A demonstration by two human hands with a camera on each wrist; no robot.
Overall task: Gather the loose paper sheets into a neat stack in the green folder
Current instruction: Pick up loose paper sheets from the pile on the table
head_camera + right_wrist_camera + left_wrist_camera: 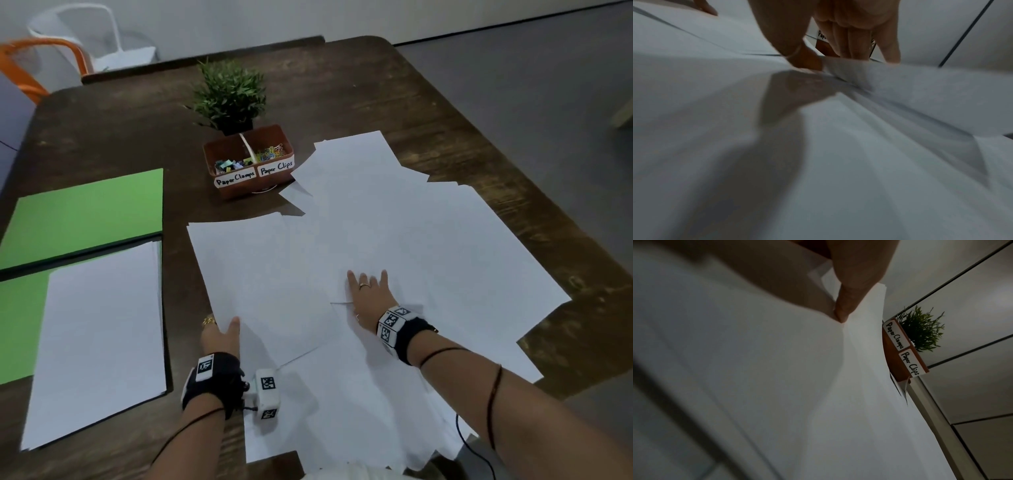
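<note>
A dark wooden table (359,85) carries everything, and the biggest thing on it is the spread of loose paper sheets (428,240), overlapping at odd angles across its right half and down to the near edge. On the left lies the green folder (85,205), opened flat, with a squared stack of sheets (99,342) resting on its nearer leaf. Behind the loose sheets stands a small potted plant (229,92), and just in front of it a brown organiser box (250,161) labelled "Paper Clamps" and "Paper Clips". The right hand (368,291) lies flat on the loose sheets, fingers straight and slightly spread. The left hand (221,334) pinches the near left edge of one top sheet (260,274), thumb on top, the other fingers hidden beneath the paper
</note>
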